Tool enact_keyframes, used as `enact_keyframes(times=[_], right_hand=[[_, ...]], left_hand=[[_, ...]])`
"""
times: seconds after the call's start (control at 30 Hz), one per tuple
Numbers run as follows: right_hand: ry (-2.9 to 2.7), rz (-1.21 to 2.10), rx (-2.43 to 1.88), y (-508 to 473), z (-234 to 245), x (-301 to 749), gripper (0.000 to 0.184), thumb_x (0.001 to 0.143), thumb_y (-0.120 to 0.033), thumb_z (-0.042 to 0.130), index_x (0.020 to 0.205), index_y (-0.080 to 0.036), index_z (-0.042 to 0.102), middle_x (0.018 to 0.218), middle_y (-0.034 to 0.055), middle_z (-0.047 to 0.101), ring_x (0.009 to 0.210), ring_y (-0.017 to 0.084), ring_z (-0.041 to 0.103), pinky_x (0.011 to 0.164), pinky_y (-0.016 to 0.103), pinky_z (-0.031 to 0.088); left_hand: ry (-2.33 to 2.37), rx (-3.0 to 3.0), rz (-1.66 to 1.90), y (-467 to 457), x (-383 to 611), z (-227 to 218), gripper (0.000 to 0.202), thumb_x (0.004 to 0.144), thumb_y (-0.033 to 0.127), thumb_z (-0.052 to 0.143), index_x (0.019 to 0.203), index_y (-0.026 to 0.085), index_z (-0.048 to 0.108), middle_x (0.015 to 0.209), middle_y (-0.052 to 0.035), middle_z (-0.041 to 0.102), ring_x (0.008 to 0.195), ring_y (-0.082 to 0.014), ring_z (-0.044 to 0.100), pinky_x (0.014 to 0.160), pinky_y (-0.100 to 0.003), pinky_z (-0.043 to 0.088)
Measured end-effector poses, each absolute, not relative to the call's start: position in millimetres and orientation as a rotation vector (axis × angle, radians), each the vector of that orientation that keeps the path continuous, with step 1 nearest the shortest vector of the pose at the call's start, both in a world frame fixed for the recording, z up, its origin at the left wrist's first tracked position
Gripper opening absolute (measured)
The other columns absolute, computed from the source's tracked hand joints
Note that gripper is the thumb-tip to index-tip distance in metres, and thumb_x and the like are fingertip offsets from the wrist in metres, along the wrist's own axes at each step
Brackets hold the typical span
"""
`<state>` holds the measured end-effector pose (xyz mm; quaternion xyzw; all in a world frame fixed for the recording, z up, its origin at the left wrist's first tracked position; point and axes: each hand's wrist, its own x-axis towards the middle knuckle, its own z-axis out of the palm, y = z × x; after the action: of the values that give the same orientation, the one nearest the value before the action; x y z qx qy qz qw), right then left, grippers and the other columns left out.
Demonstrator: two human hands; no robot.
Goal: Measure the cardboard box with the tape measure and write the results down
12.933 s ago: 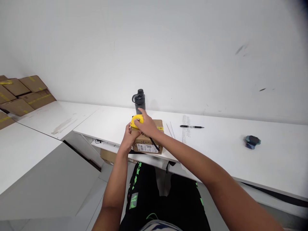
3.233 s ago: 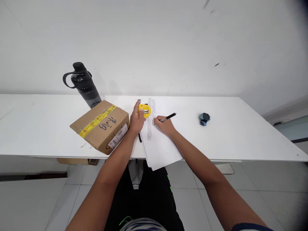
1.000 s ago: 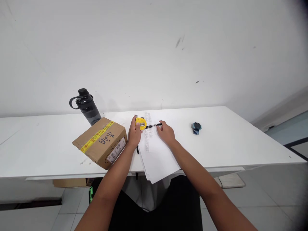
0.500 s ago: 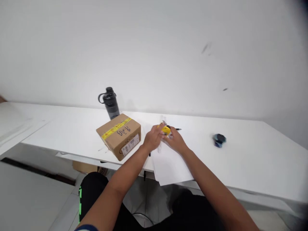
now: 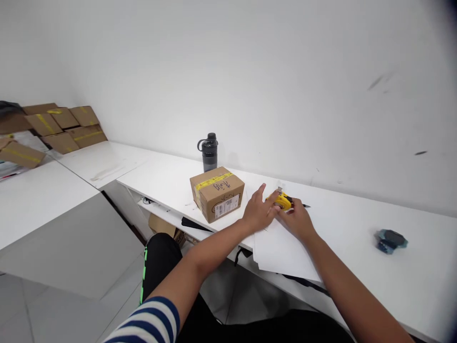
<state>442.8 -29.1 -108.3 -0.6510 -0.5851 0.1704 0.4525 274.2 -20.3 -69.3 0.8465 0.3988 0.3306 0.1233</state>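
A yellow and black tape measure is above the white paper sheets, with a short silver end showing at its top. My right hand is closed around its right side. At its left edge is my left hand, fingers spread, with the fingertips touching or very near the case; the contact is partly hidden. A dark pen pokes out beyond my right hand. Left of my hands sits a taped cardboard box with handwriting and a white label.
Behind the box stands a dark water bottle against the wall. A small blue-grey bundle lies on the white desk to the right. Several cardboard boxes are stacked at the far left, and another box sits under the desk.
The view has swung left, bringing the stacked boxes into sight. My left hand's fingers have spread from their grip on the tape measure, while my right hand stays on it.
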Motion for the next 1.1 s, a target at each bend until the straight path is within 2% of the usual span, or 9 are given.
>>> enact_keyframes(times=[0.13,0.23,0.33,0.43,0.5,0.6,0.8,1.0,1.1], right_hand=[[-1.424,0.381,-1.622,-31.8,-108.8,443.0,0.061,0.063,-0.065,0.069,0.104,-0.026,0.046,0.081,0.0033,0.065,0.067,0.025,0.061,0.061,0.04,0.049],[-1.261,0.349,-1.668,-36.7,-105.9,443.9,0.06,0.063,-0.067,0.069,0.098,-0.026,0.042,0.073,0.0015,0.062,0.067,0.026,0.062,0.062,0.039,0.049],[-1.043,0.292,-1.648,-40.0,-99.4,444.1,0.06,0.063,-0.064,0.071,0.097,-0.027,0.036,0.08,0.0026,0.063,0.073,0.026,0.064,0.067,0.039,0.051],[-0.869,0.225,-1.525,-39.7,-84.2,439.6,0.062,0.063,-0.06,0.072,0.099,-0.027,0.034,0.09,0.0026,0.061,0.079,0.023,0.063,0.075,0.038,0.052],[-0.819,0.193,-1.394,-38.1,-66.9,432.2,0.063,0.062,-0.059,0.073,0.1,-0.026,0.034,0.093,0.0013,0.058,0.081,0.02,0.062,0.077,0.036,0.052],[-0.868,0.151,-1.171,-37.2,-31.3,413.5,0.063,0.064,-0.057,0.074,0.101,-0.026,0.033,0.094,-0.0013,0.053,0.082,0.016,0.059,0.076,0.033,0.052],[-1.162,0.227,-1.094,-39.3,46.8,352.1,0.061,0.069,-0.055,0.072,0.109,-0.024,0.037,0.089,-0.0024,0.052,0.072,0.015,0.057,0.063,0.03,0.051],[-1.987,0.391,-1.26,-20.9,85.0,281.6,0.047,0.072,-0.048,0.071,0.109,-0.025,0.055,0.091,0.0004,0.066,0.081,0.02,0.062,0.073,0.035,0.05],[-2.205,0.36,-1.275,-13.8,84.6,255.8,0.045,0.077,-0.046,0.067,0.116,-0.028,0.058,0.094,0.0004,0.069,0.082,0.021,0.063,0.076,0.036,0.05]], left_hand=[[1.262,2.449,1.064,-80.8,250.4,-34.9,0.064,0.09,0.047,0.052,0.144,0.014,0.046,0.162,-0.02,0.021,0.151,-0.0403,0.013,0.119,-0.061,0.025],[1.32,2.434,1.376,-116.6,213.5,-5.3,0.048,0.093,0.048,0.047,0.135,0.026,0.054,0.155,-0.01,0.04,0.152,-0.0324,0.017,0.123,-0.057,0.017],[1.631,1.984,1.626,-114.1,168.6,11.4,0.053,0.087,0.047,0.059,0.135,0.027,0.05,0.158,-0.0099,0.035,0.152,-0.0361,0.014,0.122,-0.061,0.01],[1.676,1.25,1.631,-84.3,132.6,10.7,0.093,0.067,0.038,0.081,0.144,0.02,0.031,0.156,-0.0205,0.033,0.149,-0.0398,0.02,0.118,-0.058,0.024],[1.41,1.036,1.492,-65.3,116.9,6.0,0.097,0.067,0.033,0.081,0.144,0.016,0.025,0.145,-0.0235,0.045,0.136,-0.0345,0.045,0.109,-0.047,0.041],[1.13,1.014,1.353,-47.4,98.5,1.4,0.094,0.069,0.028,0.079,0.145,0.016,0.025,0.136,-0.0205,0.055,0.117,-0.0276,0.061,0.095,-0.037,0.051],[0.715,1.159,0.903,-15.7,62.7,-0.6,0.07,0.068,0.031,0.081,0.131,0.018,0.054,0.117,-0.0129,0.07,0.093,-0.0235,0.069,0.077,-0.031,0.056],[0.578,1.111,0.835,-2.6,58.5,-5.7,0.069,0.071,0.029,0.08,0.135,0.019,0.054,0.116,-0.0119,0.071,0.091,-0.0217,0.07,0.074,-0.03,0.056],[0.615,1.028,0.902,-6.3,62.9,-7.5,0.084,0.07,0.027,0.08,0.145,0.021,0.043,0.11,-0.0112,0.072,0.087,-0.0228,0.07,0.073,-0.032,0.055]])
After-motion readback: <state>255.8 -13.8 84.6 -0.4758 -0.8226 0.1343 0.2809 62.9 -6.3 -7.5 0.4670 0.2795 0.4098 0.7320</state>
